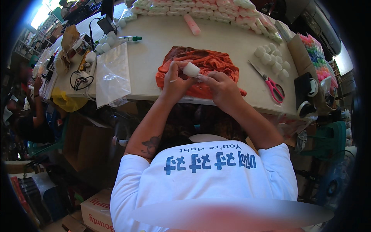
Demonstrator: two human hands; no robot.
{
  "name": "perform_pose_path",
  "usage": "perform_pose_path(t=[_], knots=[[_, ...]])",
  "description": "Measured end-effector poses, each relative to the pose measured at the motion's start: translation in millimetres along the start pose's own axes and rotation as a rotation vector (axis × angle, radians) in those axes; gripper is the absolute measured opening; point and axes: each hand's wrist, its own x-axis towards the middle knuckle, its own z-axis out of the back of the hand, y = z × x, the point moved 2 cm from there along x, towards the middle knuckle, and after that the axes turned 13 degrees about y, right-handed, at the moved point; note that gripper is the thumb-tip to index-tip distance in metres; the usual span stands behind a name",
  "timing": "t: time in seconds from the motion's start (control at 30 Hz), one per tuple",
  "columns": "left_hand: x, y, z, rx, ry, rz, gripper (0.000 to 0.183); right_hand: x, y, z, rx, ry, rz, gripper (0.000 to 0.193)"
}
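My left hand [177, 80] is closed around a short white cylinder [191, 70] that looks like a small candle. The fingers of my right hand [221, 87] are pinched together at its near right end. A small white bit shows at those fingertips, too small to name. Both hands are over a crumpled orange-red cloth [224, 66] at the table's near edge. To the right stand several similar white cylinders [276, 67] in a loose group. Between them and the cloth lie scissors [273, 89] with pink handles.
Bagged pale green and pink pieces [201, 8] are piled along the table's [150, 38] far side, with a pink stick [192, 24] before them. Left are a clear plastic bag [113, 75], a green-capped marker [131, 39] and a black cable [81, 80]. A cardboard box [305, 58] stands right.
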Motion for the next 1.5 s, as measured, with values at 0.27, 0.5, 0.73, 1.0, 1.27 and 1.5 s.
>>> perform_pose_path(t=[0.27, 0.5, 0.73, 1.0, 1.27, 1.5], knots=[[-1.8, -2.6, 1.5, 0.03, -0.016, 0.065, 0.058, -0.2, -0.3, 2.7, -0.095, 0.059, -0.023, 0.037], [-2.0, 3.5, 1.5, 0.018, -0.009, 0.022, 0.058, -1.3, -4.5, 1.3, -0.103, -0.036, -0.009, 0.041], [-1.4, 0.6, 0.1, -0.003, -0.003, 0.012, 0.062, -1.7, -5.8, 0.2, -0.108, 0.003, -0.007, 0.038], [-1.8, -13.6, -1.0, -0.017, 0.028, 0.028, 0.083, -2.0, -8.0, 0.1, -0.054, 0.014, -0.011, 0.039], [-0.5, -10.6, 3.9, 0.092, 0.05, 0.001, 0.068, -0.2, -8.2, 2.1, 0.05, -0.032, -0.054, 0.038], [-2.6, -13.8, 4.2, 0.023, 0.066, 0.003, 0.056, 0.6, -4.7, 2.3, -0.036, -0.035, 0.051, 0.036]])
